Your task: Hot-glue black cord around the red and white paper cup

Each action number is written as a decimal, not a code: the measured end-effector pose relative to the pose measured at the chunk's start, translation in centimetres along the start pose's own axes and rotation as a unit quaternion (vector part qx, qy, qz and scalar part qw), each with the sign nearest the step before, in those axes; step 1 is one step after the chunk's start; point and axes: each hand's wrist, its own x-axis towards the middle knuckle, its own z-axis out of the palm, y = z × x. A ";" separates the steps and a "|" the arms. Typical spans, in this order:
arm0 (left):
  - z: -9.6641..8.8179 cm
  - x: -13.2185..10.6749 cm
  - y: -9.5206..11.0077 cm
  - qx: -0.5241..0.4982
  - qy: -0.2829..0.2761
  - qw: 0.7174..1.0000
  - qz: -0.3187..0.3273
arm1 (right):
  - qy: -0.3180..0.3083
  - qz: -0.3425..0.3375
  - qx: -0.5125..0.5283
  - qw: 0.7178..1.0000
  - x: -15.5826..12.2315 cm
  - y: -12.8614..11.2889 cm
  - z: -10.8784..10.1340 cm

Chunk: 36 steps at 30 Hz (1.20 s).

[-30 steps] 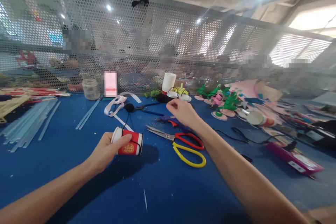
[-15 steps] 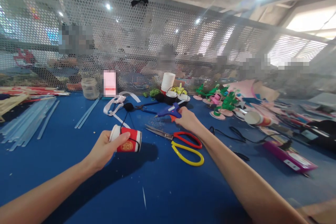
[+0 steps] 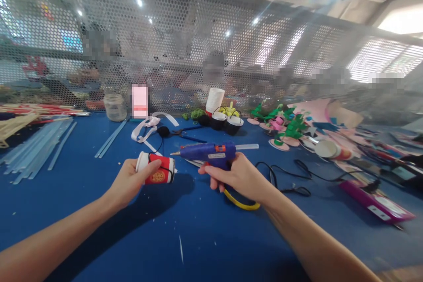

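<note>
My left hand [image 3: 129, 181] is closed around a red-and-white paper cup [image 3: 159, 172] with a gold emblem, held on its side above the blue table. Black yarn crosses the cup and runs back to a small black yarn ball [image 3: 163, 131]. In my right hand [image 3: 236, 175] is a blue hot glue gun [image 3: 206, 151], gripped by its handle. A clear glue stick [image 3: 247, 146] sticks out of its rear, and the nozzle points left, close beside the cup's base. Scissors with a yellow handle [image 3: 243, 202] lie below, mostly hidden by my right hand.
Glue sticks [image 3: 39, 150] and a glass jar [image 3: 115, 107] are at the left. Behind stand stacked cups [image 3: 214, 100], two small black-and-white buckets [image 3: 234, 125] and pliers [image 3: 188, 132]. Green figures [image 3: 295, 125], a black cord [image 3: 277, 176] and a purple power strip [image 3: 376, 201] lie right.
My right hand has lifted the glue gun off the table and brought it nearer, with its nozzle beside the cup. My left hand stays almost still with the cup.
</note>
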 end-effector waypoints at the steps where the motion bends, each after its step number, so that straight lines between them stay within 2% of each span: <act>1: 0.0 0.1 0.0 0.002 0.004 1.000 -0.001 | 0.007 -0.001 -0.016 1.000 -0.1 0.1 0.1; 5: 0.0 0.2 0.1 0.009 0.026 1.000 0.001 | 0.044 -0.022 -0.088 0.995 -0.3 0.7 0.6; 9: 0.0 0.1 0.3 0.019 0.036 0.999 0.011 | 0.074 -0.077 -0.160 0.981 -0.5 0.8 0.9; 12: 0.0 0.1 0.4 0.013 0.039 0.999 0.014 | 0.082 -0.114 -0.198 0.970 -0.5 0.7 1.1; 20: 0.0 0.1 0.4 -0.008 0.033 0.999 0.013 | 0.094 -0.159 -0.272 0.944 -0.4 0.5 0.9; 28: 0.0 -0.1 0.4 0.068 0.046 0.996 0.033 | 0.097 -0.157 -0.259 0.948 -0.4 0.5 0.9; 36: -0.1 -0.1 0.3 0.051 0.037 0.997 0.051 | 0.092 -0.146 -0.245 0.954 -0.7 0.1 0.9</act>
